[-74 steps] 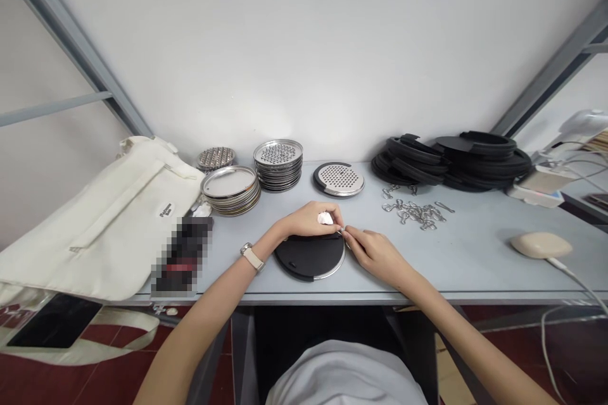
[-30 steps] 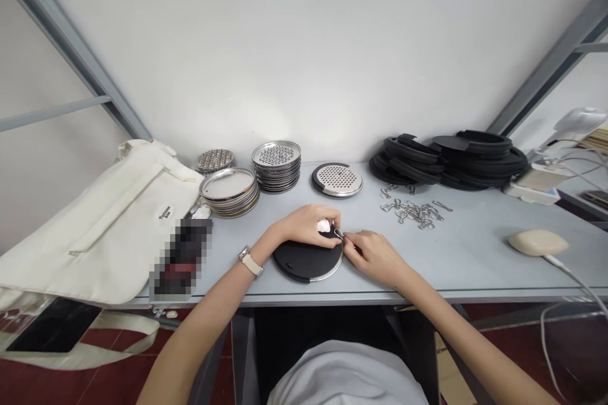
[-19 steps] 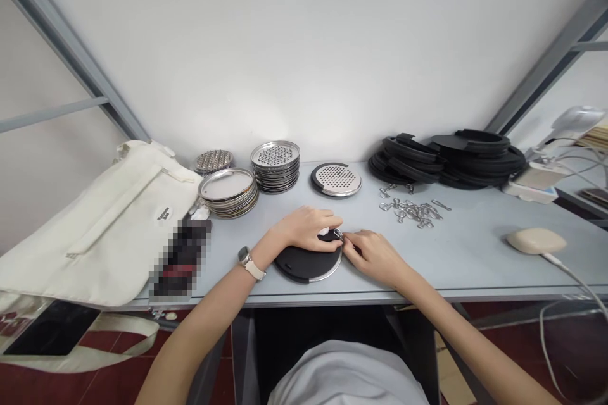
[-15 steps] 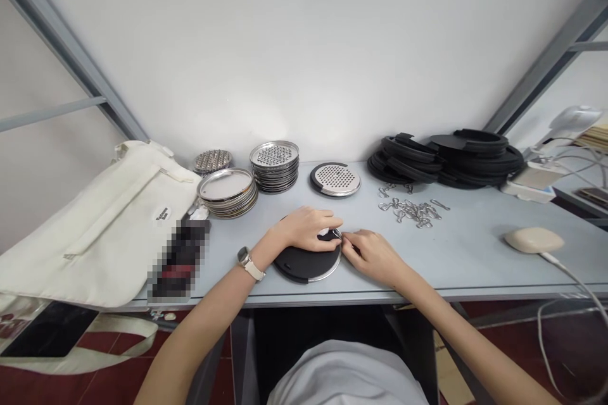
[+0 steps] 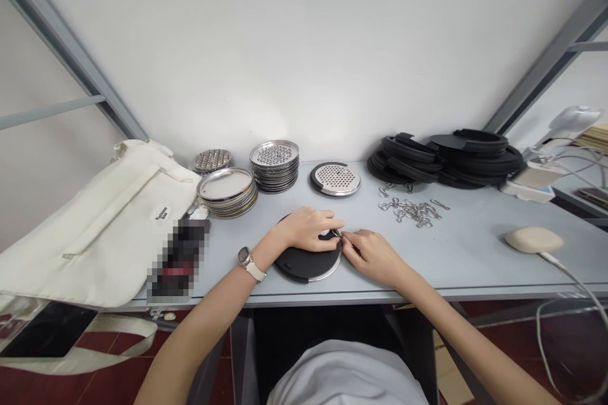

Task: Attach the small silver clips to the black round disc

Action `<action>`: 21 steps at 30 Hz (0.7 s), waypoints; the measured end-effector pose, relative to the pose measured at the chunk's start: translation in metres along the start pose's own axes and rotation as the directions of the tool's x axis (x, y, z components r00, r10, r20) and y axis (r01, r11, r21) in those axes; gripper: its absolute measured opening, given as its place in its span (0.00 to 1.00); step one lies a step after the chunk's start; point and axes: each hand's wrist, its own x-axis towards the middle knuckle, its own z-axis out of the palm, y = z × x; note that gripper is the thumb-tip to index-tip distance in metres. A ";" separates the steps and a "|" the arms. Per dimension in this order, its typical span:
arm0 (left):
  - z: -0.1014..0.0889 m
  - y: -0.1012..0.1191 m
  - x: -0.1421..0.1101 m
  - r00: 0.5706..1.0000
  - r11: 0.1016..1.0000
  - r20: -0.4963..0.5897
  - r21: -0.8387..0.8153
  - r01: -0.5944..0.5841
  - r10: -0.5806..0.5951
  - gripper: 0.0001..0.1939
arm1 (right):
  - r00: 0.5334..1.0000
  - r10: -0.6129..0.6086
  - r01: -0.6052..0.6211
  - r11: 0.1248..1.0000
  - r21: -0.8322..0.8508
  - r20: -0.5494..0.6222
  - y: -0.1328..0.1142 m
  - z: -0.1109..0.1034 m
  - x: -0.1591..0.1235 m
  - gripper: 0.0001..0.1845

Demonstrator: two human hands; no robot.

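A round black holder (image 5: 306,264) with a silver metal rim lies flat near the table's front edge. My left hand (image 5: 311,229), with a watch at the wrist, lies over its top, fingers curled and thumb pressed down on it. Close to the left fingertips, at the holder's right rim, sits a small metal wire clip (image 5: 337,233). The fingers of my right hand (image 5: 363,248) are pinched together on that clip, though the fingertips are partly hidden.
Stacked round metal grater plates (image 5: 274,155) and plain metal discs (image 5: 227,185) stand back left. Behind my hands lies a grater in a black holder (image 5: 335,178). Wire clips (image 5: 411,211) lie in a pile before black rings (image 5: 406,158). A white bag (image 5: 109,228) occupies the left; a beige mouse-like device (image 5: 534,240), the right.
The wire clip has tilted slightly at the rim, and the left fingers have shifted a little. Both hands otherwise stay in place on the holder.
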 end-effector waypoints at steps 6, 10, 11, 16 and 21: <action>0.000 0.001 -0.001 1.000 1.000 -0.006 0.014 -0.016 0.016 0.12 | 1.000 0.010 -0.010 1.000 0.026 -0.004 0.000 0.000 0.000 0.18; 0.000 0.002 -0.002 0.999 0.999 -0.003 0.043 -0.034 0.034 0.13 | 1.000 0.014 -0.013 1.000 0.026 -0.015 0.001 0.001 0.000 0.18; 0.001 0.002 -0.002 0.999 0.998 0.003 0.055 -0.035 0.035 0.13 | 1.000 0.012 -0.012 1.000 0.025 -0.018 0.001 0.001 0.000 0.18; 0.000 0.002 -0.002 0.999 0.996 0.044 0.084 -0.025 0.022 0.14 | 0.999 -0.007 0.008 1.000 0.015 -0.032 0.001 0.001 0.000 0.17; -0.003 0.006 -0.007 0.999 0.999 0.032 0.047 0.018 -0.019 0.12 | 1.000 0.002 -0.001 1.000 0.012 -0.027 -0.001 -0.001 -0.001 0.16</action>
